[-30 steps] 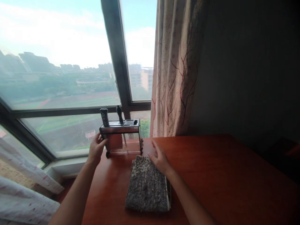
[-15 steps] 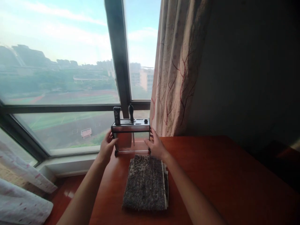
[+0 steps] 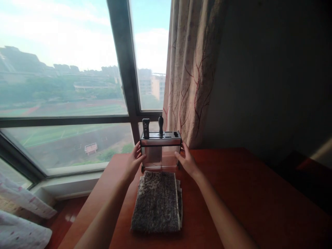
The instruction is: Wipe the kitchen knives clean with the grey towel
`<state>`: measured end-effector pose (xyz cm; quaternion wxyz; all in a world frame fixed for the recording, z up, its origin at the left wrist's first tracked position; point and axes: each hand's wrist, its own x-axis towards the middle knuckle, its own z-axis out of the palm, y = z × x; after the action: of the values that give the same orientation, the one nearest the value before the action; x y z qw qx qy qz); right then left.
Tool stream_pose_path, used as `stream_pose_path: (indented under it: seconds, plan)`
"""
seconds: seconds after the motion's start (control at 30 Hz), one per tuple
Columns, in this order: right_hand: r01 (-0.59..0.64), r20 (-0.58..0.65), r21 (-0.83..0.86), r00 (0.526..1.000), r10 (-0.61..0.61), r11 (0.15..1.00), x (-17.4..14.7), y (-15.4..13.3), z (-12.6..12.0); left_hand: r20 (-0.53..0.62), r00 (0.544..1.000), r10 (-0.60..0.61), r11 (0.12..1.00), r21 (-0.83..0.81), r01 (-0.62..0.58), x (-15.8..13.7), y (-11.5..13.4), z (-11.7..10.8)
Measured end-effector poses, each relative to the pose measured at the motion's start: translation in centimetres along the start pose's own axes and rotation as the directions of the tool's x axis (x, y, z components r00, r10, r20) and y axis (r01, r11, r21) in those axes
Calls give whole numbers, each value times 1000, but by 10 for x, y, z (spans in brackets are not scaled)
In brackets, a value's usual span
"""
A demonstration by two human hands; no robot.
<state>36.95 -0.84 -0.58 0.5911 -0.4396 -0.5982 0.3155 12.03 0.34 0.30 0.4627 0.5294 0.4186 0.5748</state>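
A knife block (image 3: 160, 142) with clear walls and a black slotted top is between my two hands, just beyond a folded grey cloth (image 3: 155, 204). My left hand (image 3: 133, 162) grips its left end and my right hand (image 3: 188, 162) its right end, thumbs on the near face. From the top rise a black knife handle (image 3: 146, 128) and a rounder black handle (image 3: 160, 125). A broad blade (image 3: 153, 154) shows through the clear wall. Whether the block's feet touch the table, I cannot tell.
The reddish-brown wooden table (image 3: 233, 193) stretches to the right. Behind it are a window (image 3: 62, 86) with dark frames and a patterned curtain (image 3: 194, 76). A pale curtain (image 3: 20, 228) hangs low at the left, and a dark wall (image 3: 264, 76) stands at the right.
The knife block has moved right along the far side of the cloth, with both hands still on its ends. My view has shifted slightly to the right.
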Motion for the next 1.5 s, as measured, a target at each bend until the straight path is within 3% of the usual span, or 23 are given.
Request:
stream_pose_path:
  seconds: [0.27,0.43,0.53,0.6,0.67,0.73,0.9,0.97,1.07,1.13,1.3,1.5]
  plan:
    - [-41,-22,-21,999,40,999,-5,4,-4,31,999,-13,996,93,10,-8,9,-1]
    - [-233,-27,-268,972,235,935,-30,31,-8,-72,981,-182,917,347,196,-30,0,-21]
    - [-274,41,-363,950,309,891,-50,43,-10,-57,966,-253,760,606,235,-45,-16,-34]
    - [-272,106,-418,933,344,867,-60,47,-9,-50,949,-312,578,783,232,-53,-26,-38]
    - [-251,171,-458,916,362,853,-67,48,-6,-38,927,-373,415,887,203,-58,-33,-38]
    - [-226,219,-487,904,368,844,-71,47,-1,-20,910,-414,348,921,178,-60,-36,-32]
    - [-203,235,-518,900,367,831,-74,46,10,24,936,-351,436,889,141,-65,-40,-4]
    - [-198,223,-510,910,350,837,-76,47,10,58,947,-316,566,812,140,-70,-40,5]
    - [-177,220,-470,925,309,865,-80,48,7,109,937,-331,814,536,225,-77,-38,14]
    - [-165,221,-434,934,281,886,-83,47,4,85,917,-389,873,351,337,-80,-35,16]
    - [-145,190,-318,958,213,937,-88,46,5,14,857,-515,856,54,514,-82,-32,17]
    - [-260,68,57,964,256,964,-89,46,15,101,782,-615,768,-150,623,-85,-37,23]
